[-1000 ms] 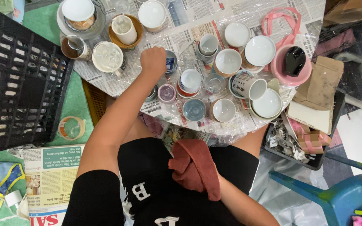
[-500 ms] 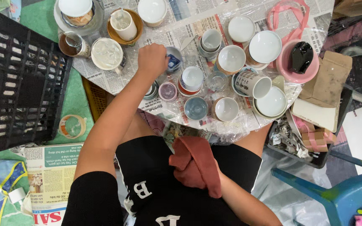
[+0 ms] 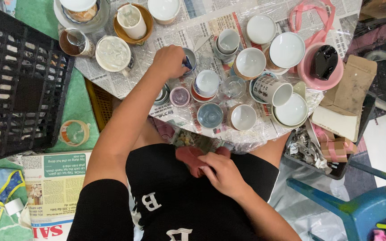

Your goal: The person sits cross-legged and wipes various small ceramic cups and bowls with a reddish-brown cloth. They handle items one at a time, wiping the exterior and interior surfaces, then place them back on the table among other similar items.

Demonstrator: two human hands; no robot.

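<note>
My left hand [image 3: 169,61] reaches over a small table covered in newspaper and plastic [image 3: 211,129] and is closed on the rim of a small grey-blue cup [image 3: 189,60]. Around it stand several cups and bowls: a red-and-white cup [image 3: 206,83], a small pink cup [image 3: 179,96], a clear glass [image 3: 233,86], a blue-glazed cup [image 3: 210,115]. My right hand [image 3: 222,172] rests on my lap and grips a crumpled reddish cloth [image 3: 192,157].
A black plastic crate [image 3: 14,85] stands at the left on a green mat, with a tape roll [image 3: 73,132] beside it. A pink bowl holding a black object [image 3: 325,62] and cardboard pieces [image 3: 347,96] sit at the right. A blue stool [image 3: 362,209] is lower right.
My right hand has come onto my lap and taken hold of the reddish cloth. My left hand has shifted slightly on the table and stays on the small cup.
</note>
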